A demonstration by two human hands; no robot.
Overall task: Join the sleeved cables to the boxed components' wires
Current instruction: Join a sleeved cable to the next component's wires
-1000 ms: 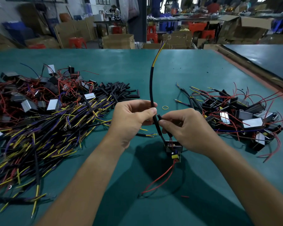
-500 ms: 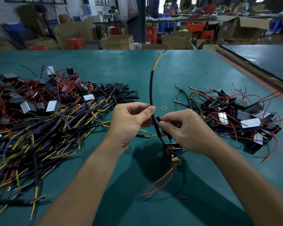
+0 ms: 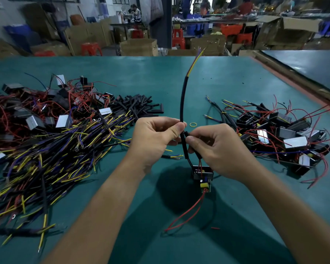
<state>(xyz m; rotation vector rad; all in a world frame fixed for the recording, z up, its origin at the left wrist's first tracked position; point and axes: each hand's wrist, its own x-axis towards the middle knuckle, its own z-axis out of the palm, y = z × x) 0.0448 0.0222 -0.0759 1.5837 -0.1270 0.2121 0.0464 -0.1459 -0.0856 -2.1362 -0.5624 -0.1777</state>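
Cable (image 3: 182,103): rising upright from left hand (image 3: 154,139), pinching it.
Component (image 3: 202,173): hanging below right hand (image 3: 220,149), pinching its wire sleeve (image 3: 193,144).

Sleeved cable (image 3: 183,103) now bowed more to the right at the top, yellow and purple tip leaning further right than a second ago. Left hand (image 3: 154,139) thumb slid a bit higher on sleeve; right hand (image 3: 215,149) fingertips (image 3: 191,139) closer to cable.

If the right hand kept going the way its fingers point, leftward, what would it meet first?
Probably the black sleeved cable its fingertips already pinch, then almost at once the left hand on the cable's other side. Depth between the two hands is unclear.
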